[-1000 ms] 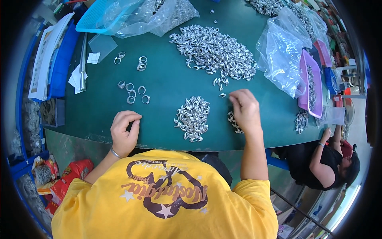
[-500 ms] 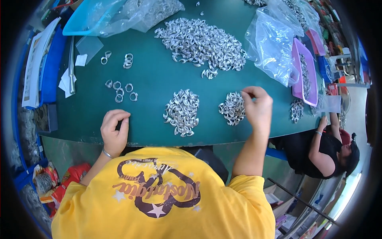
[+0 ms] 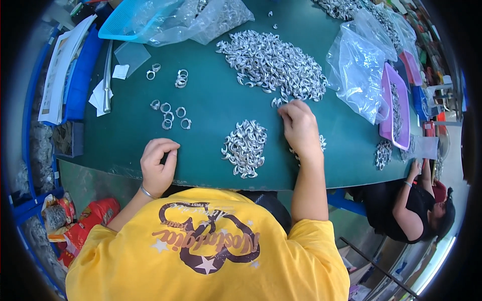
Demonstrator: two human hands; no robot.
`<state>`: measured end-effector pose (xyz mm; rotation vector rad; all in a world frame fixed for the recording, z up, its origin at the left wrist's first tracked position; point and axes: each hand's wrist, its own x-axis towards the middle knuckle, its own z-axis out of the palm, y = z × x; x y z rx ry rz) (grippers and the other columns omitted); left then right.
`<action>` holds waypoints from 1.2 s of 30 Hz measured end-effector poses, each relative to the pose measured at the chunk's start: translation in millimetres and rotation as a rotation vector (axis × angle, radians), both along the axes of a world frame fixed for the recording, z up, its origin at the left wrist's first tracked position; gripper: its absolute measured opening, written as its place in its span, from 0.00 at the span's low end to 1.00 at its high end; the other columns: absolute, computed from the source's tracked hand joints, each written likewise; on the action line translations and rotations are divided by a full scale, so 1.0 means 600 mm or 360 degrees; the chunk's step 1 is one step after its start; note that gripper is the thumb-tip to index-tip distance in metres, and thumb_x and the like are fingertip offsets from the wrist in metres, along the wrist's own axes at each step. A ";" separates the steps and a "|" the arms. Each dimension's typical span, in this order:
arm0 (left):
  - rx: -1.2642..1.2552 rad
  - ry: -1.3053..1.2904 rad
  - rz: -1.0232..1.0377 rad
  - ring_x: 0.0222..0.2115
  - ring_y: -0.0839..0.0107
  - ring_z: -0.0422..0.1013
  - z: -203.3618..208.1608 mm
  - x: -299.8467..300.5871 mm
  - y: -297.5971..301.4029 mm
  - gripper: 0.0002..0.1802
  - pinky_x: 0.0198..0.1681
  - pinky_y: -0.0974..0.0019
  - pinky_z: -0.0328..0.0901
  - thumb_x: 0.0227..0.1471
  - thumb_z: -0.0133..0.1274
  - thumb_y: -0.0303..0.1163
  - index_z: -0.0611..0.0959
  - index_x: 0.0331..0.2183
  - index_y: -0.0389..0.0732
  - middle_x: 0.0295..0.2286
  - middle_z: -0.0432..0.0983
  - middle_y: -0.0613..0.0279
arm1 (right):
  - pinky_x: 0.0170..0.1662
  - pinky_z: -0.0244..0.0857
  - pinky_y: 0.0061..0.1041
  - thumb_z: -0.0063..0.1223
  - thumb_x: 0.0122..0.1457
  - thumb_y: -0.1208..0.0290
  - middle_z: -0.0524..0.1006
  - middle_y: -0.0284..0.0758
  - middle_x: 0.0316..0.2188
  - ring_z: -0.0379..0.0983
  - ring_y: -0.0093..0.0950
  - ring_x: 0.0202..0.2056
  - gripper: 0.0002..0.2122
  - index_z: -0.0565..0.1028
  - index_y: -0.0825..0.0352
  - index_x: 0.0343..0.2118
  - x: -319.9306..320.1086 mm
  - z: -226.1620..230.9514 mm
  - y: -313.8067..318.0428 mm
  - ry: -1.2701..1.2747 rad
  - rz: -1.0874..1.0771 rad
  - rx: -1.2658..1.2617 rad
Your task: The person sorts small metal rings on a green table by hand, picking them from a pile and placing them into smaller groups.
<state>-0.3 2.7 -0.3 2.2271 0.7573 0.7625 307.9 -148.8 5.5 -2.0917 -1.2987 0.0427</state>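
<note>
In the head view, the right hand (image 3: pixel 299 128) is over the worktop (image 3: pixel 211 90) with its thumb and fingers bent together, the tips at the near edge of a large heap of curved silver metal pieces (image 3: pixel 273 65). Whether a piece is pinched between them cannot be told. A small pile (image 3: pixel 322 143) of similar pieces lies partly hidden behind this hand and wrist. Between the two hands, nearer the right, sits another small pile (image 3: pixel 245 149), apart from the large heap.

The left hand (image 3: pixel 157 163) is at the worktop's near edge, its fingers loosely curled, with a gap between thumb and forefinger and nothing visible in it. A bracelet (image 3: pixel 146 192) circles its wrist. Beyond this hand lie a loose group of silver rings (image 3: pixel 167 123), an overlapping row of rings (image 3: pixel 181 79) and a pair of rings (image 3: pixel 150 75).

Farther left are a metal rod (image 3: pixel 107 83) and a white paper slip (image 3: pixel 120 71). A light-blue basket (image 3: pixel 116 31) stands at the far left. To the right, a clear plastic bag (image 3: pixel 354 70) lies beside a pink basket (image 3: pixel 385 120); past these sits a co-worker (image 3: pixel 409 215) in black.
</note>
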 end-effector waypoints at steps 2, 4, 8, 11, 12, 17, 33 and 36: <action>-0.0057 -0.0006 0.0041 0.34 0.59 0.73 0.002 0.003 -0.006 0.05 0.39 0.63 0.67 0.47 0.56 0.18 0.83 0.29 0.37 0.31 0.78 0.56 | 0.39 0.68 0.35 0.55 0.49 0.83 0.76 0.40 0.29 0.73 0.40 0.35 0.05 0.78 0.68 0.29 0.007 0.015 -0.022 0.0237 0.0049 -0.0187; -0.0046 -0.0006 0.0037 0.33 0.59 0.73 0.004 0.005 -0.003 0.05 0.39 0.63 0.67 0.47 0.55 0.18 0.83 0.29 0.37 0.31 0.77 0.56 | 0.37 0.68 0.36 0.57 0.51 0.80 0.76 0.40 0.27 0.74 0.40 0.33 0.01 0.78 0.69 0.27 0.006 0.031 -0.025 0.0229 -0.0101 -0.0108; -0.0056 -0.0010 0.0032 0.33 0.59 0.72 0.000 0.006 -0.004 0.05 0.39 0.63 0.67 0.47 0.55 0.18 0.83 0.29 0.37 0.31 0.77 0.56 | 0.35 0.68 0.37 0.63 0.50 0.70 0.77 0.41 0.26 0.74 0.41 0.28 0.07 0.78 0.68 0.27 -0.012 0.018 -0.020 0.0102 -0.0344 -0.0232; -0.0071 -0.0014 0.0031 0.33 0.59 0.72 0.000 0.006 -0.005 0.05 0.39 0.63 0.67 0.47 0.56 0.18 0.83 0.29 0.37 0.31 0.78 0.56 | 0.36 0.69 0.37 0.64 0.49 0.69 0.77 0.40 0.26 0.74 0.40 0.27 0.08 0.78 0.68 0.25 -0.025 0.022 -0.015 -0.0052 -0.0362 -0.0296; -0.0071 -0.0014 0.0032 0.33 0.59 0.73 0.000 0.005 -0.005 0.05 0.39 0.63 0.67 0.47 0.56 0.18 0.83 0.29 0.37 0.31 0.78 0.57 | 0.36 0.69 0.37 0.64 0.49 0.70 0.77 0.40 0.26 0.75 0.41 0.28 0.07 0.79 0.68 0.25 -0.028 0.028 -0.015 -0.0028 -0.0350 -0.0315; -0.0050 -0.0019 0.0047 0.33 0.60 0.73 -0.005 0.003 -0.003 0.05 0.38 0.63 0.67 0.47 0.56 0.18 0.83 0.29 0.37 0.31 0.78 0.57 | 0.38 0.70 0.36 0.57 0.49 0.79 0.77 0.41 0.27 0.75 0.41 0.30 0.05 0.81 0.67 0.29 -0.063 0.086 -0.009 0.0787 0.0196 -0.0299; -0.0037 -0.0022 0.0028 0.33 0.59 0.73 0.000 0.008 -0.002 0.04 0.39 0.62 0.67 0.47 0.56 0.19 0.83 0.29 0.37 0.30 0.78 0.56 | 0.37 0.70 0.38 0.58 0.52 0.76 0.77 0.42 0.29 0.75 0.43 0.33 0.04 0.80 0.68 0.31 -0.015 0.019 0.006 0.0119 -0.0156 0.0017; -0.0044 -0.0027 0.0021 0.33 0.59 0.73 0.000 0.007 -0.004 0.04 0.38 0.63 0.67 0.47 0.56 0.18 0.82 0.29 0.37 0.30 0.78 0.56 | 0.38 0.70 0.38 0.60 0.49 0.75 0.77 0.40 0.30 0.75 0.43 0.33 0.05 0.80 0.67 0.29 -0.033 0.009 0.009 0.0061 -0.0225 -0.0165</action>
